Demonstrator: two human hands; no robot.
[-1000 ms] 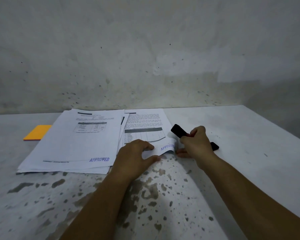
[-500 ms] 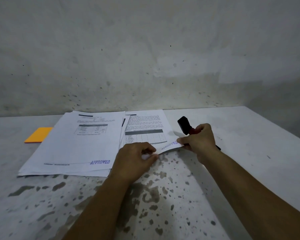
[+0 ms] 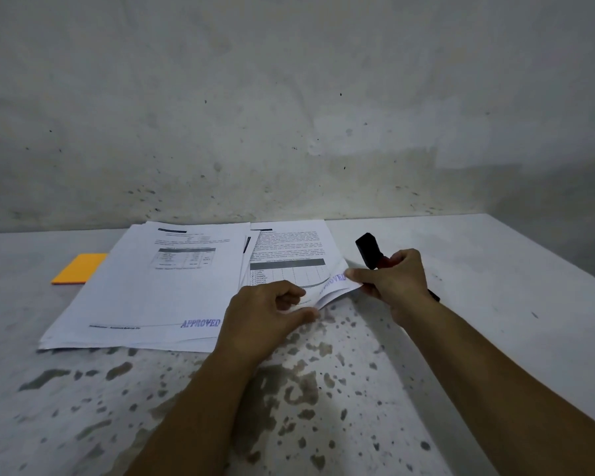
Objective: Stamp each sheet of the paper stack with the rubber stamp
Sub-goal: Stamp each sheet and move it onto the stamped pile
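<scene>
The right hand (image 3: 394,278) clenches a black rubber stamp with a red part at the grip (image 3: 370,250); the stamp's black head sticks up and away from the knuckles, tilted toward the wall, and a dark end shows behind the wrist. The same hand's thumb and forefinger also pinch the near right corner of the top white printed sheet (image 3: 291,252), lifting and curling that corner off the table so that a blue "APPROVED" mark (image 3: 334,281) on it bends with the paper.

The left hand (image 3: 272,314) lies just left of that lifted corner, fingers curled, thumb stretched toward the sheet's near edge and touching it; whether the fingers actually pinch paper cannot be told. This sheet, with dense text and a dark-headed table, tops the right-hand paper stack.

Left of the stack, overlapping its left edge, lies a second pile of white printed sheets (image 3: 158,286), flat, its top page bearing a small table and a blue "APPROVED" stamp mark (image 3: 200,323) at the near right corner. Beyond that pile's left edge, an orange rectangular pad (image 3: 78,269) lies flat. All rests on a pale grey table with dark worn patches (image 3: 323,389), which meets a stained grey wall (image 3: 289,97) behind the stack.
</scene>
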